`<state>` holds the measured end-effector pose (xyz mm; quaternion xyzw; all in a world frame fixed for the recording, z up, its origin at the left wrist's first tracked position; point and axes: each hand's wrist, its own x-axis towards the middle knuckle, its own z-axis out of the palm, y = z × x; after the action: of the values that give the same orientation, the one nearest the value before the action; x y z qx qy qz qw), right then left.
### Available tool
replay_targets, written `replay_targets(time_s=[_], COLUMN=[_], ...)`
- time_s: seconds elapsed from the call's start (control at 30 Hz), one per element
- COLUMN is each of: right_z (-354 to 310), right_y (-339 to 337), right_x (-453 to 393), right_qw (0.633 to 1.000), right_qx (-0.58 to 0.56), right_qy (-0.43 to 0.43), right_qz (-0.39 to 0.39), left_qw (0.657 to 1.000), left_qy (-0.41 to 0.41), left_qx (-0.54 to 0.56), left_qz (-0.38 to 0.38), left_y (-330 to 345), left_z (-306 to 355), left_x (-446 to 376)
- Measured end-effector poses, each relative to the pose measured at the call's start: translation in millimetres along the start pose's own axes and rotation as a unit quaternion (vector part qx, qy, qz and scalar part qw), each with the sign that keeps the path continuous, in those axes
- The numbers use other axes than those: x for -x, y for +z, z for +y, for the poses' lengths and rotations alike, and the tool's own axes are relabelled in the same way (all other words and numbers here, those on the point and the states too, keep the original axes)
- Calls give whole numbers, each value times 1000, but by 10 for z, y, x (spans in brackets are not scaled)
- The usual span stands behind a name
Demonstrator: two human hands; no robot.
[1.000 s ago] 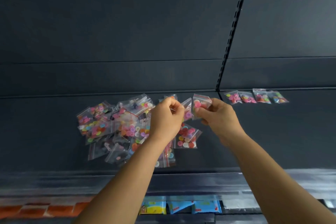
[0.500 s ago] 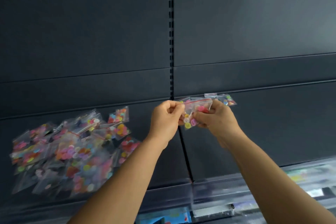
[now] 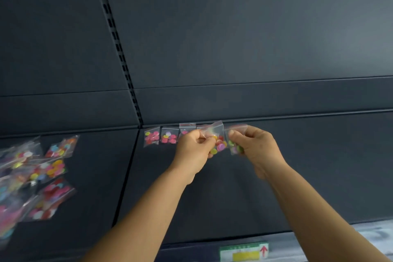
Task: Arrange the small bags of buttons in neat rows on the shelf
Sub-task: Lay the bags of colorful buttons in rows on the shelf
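Price tag (image 3: 243,253): green and white with a yellow patch and a red arrow, on the front lip of the shelf at 6 o'clock, nearest of all.
Shelf (image 3: 319,176): dark, flat, split by a seam running from 7 o'clock up toward the upright slotted rail (image 3: 114,38).
Loose pile of bags (image 3: 36,176): clear bags of coloured buttons, jumbled and overlapping on the left panel at 9 o'clock; blurred, count not clear.
Left hand (image 3: 194,149): just left of centre, fingers curled, pinching the top of a clear bag between thumb and forefinger.
Left-held bag (image 3: 218,142): clear, with red, yellow and pink buttons, hanging between the two hands; whether its lower edge touches the shelf cannot be told.
Right hand (image 3: 255,148): just right of centre, fingers curled, thumb and forefinger pinching a second bag.
Right-held bag (image 3: 235,144): clear, green and pink buttons inside, just beside the left-held bag at its 3 o'clock side.
Row of placed bags (image 3: 160,137): two bags in full view lying side by side along the back edge of the right panel at 11 o'clock from the left hand; a third (image 3: 187,128) partly hidden behind the left knuckles.
Back wall (image 3: 234,38): dark panels, farthest, filling 12 o'clock.
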<state>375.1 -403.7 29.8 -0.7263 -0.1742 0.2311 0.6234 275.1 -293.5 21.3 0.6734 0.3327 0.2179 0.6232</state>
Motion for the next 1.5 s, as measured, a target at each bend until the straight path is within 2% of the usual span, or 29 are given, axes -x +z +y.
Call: replay_targets(time_s=[0.17, 0.23, 0.43, 0.7, 0.8, 0.9, 1.0, 1.07, 1.13, 1.23, 1.33, 1.5], right_z=[83, 114, 199, 292, 294, 339, 403, 395, 402, 431, 435, 430], right_y=[-271, -322, -451, -366, -312, -265, -283, -321, -366, -403, -378, -295], right_x=[-206, -266, -346, -554, -676, -726, -672, -591, -516, -446, -472, -527], right_qw=[996, 995, 999, 986, 977, 962, 933, 916, 892, 826, 798, 800], right_qx=[72, 69, 14, 146, 182, 250, 346, 379, 419, 519, 565, 568], right_qy=[43, 62, 34, 0, 2, 4, -43, -107, -170, -192, -166, -157], right_qz=[22, 21, 28, 82, 112, 107, 90, 71, 17, -108, -132, -116], left_qw=[999, 999, 995, 973, 953, 909, 867, 839, 804, 784, 777, 773], left_qy=[-3, -8, 4, 81, 97, 118, 174, 243, 285, 267, 253, 241], left_qx=[-33, -51, -93, -207, -276, -387, -454, -483, -522, -551, -565, -576], left_qz=[14, 16, 27, 55, 74, 100, 108, 62, -26, -102, -111, -108], left_y=[271, 345, 489, 566, 626, 662, 622, 570, 545, 543, 540, 537], left_z=[0, -13, -75, -111, -61, -86, -152, -196, -257, -328, -315, -241], left_x=[-86, -133, -268, -445, -554, -611, -594, -544, -485, -425, -427, -474])
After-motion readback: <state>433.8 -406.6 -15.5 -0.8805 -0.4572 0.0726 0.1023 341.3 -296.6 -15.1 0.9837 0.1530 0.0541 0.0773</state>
